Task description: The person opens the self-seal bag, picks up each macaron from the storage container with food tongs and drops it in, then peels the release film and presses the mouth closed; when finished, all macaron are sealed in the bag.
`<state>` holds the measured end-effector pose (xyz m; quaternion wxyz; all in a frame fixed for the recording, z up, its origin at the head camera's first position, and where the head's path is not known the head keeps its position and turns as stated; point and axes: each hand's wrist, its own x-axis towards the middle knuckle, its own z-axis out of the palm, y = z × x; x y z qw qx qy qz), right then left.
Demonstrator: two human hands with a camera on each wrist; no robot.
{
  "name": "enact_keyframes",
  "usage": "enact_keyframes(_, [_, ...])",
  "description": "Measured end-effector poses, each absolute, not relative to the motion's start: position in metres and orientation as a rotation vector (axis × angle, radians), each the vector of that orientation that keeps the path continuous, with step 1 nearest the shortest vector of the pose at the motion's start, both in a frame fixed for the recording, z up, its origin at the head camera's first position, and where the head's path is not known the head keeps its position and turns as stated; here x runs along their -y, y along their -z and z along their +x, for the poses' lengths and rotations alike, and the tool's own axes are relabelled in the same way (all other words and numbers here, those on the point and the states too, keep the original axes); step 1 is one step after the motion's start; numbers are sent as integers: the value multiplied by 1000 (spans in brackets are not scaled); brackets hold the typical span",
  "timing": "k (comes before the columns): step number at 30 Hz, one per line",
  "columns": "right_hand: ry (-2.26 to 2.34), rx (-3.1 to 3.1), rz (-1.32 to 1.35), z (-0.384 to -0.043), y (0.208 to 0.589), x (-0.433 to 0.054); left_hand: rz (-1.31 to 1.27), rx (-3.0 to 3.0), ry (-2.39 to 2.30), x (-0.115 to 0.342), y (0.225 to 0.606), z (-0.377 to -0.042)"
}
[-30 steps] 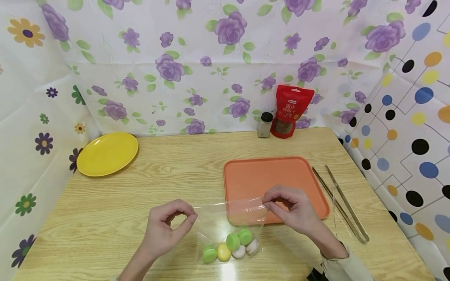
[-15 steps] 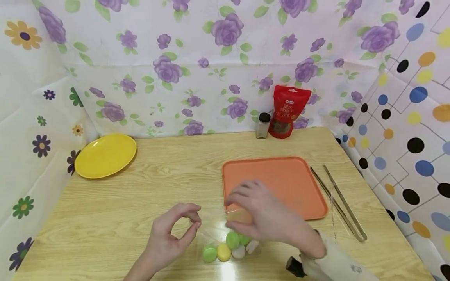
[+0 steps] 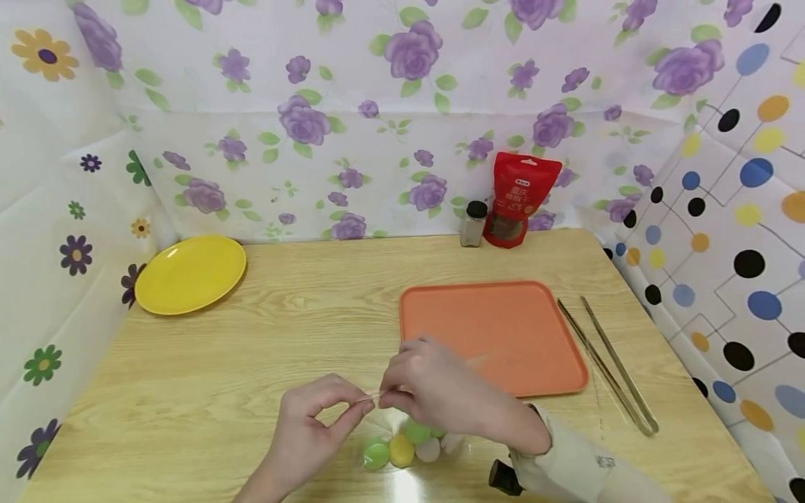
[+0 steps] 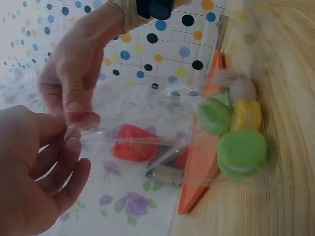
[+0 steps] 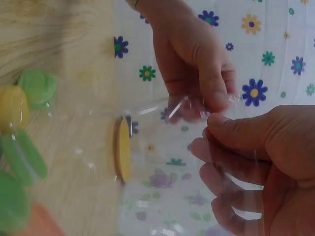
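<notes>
A clear plastic bag (image 4: 167,110) hangs between my hands with its lower part near the tabletop. At its bottom sit several macarons: green (image 3: 376,454), yellow (image 3: 401,450) and pale (image 3: 428,450). My left hand (image 3: 314,423) pinches the bag's upper left corner between thumb and forefinger. Right beside those fingertips, my right hand (image 3: 434,388) pinches the bag's top edge with thumb and forefinger. Its other fingers lie behind the film in the right wrist view. From the head view, the right hand covers part of the bag and the macarons behind it.
An orange tray (image 3: 490,328) lies beyond the right hand, with metal tongs (image 3: 648,425) along its right side. At the back stand a black-capped jar (image 3: 473,225) and a red pouch (image 3: 525,185). A yellow plate (image 3: 191,274) leans at the far left against the patterned wall covering.
My right hand has let go of the bag's upper right corner, moved left across the top, and now pinches the edge near the left hand. The left hand keeps its pinch.
</notes>
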<state>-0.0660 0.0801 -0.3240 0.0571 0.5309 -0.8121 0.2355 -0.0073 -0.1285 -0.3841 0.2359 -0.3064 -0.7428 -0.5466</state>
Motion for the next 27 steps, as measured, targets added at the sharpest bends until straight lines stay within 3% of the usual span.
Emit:
enact_keyframes(15, [-1016, 2606, 1406, -82, 330, -173, -668, 2154, 1654, 149, 380, -2])
enact_keyframes(27, [-1242, 2417, 1266, -75, 347, -186, -695, 2165, 1679, 156, 381, -1])
